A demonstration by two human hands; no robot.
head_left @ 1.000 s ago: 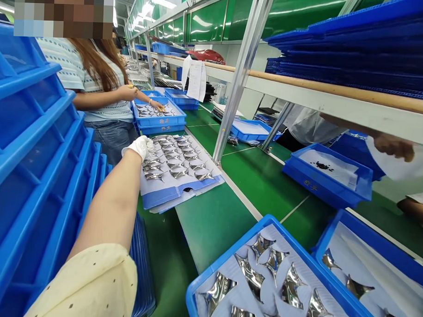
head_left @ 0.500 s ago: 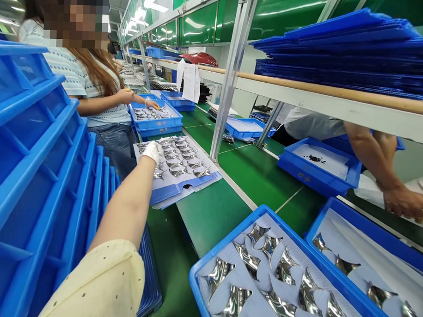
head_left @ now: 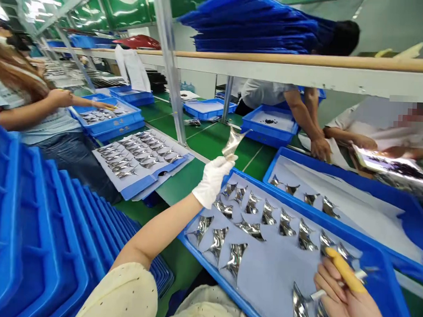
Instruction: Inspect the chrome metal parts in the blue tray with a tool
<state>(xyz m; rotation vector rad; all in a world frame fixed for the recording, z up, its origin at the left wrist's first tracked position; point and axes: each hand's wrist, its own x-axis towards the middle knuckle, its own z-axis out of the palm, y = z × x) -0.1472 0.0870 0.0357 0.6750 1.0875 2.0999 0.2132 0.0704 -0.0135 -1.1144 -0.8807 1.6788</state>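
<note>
Green-topped assembly bench (head_left: 198,135), with a blue plastic tray (head_left: 211,269) placed nearest the wearer. A pale blue-grey sheet (head_left: 273,271) is laid inside the tray, and curved mirror-silver metal pieces (head_left: 250,229) are spaced across it in rows. One silver piece (head_left: 233,143) is pinched upright by the nearly closed white-gloved left hand (head_left: 212,181), just above the tray rim. A thin white strip (head_left: 317,295) is held in the curled bare right hand (head_left: 345,302), over the tray's corner, with a yellow finger cot (head_left: 344,269) worn on one finger.
</note>
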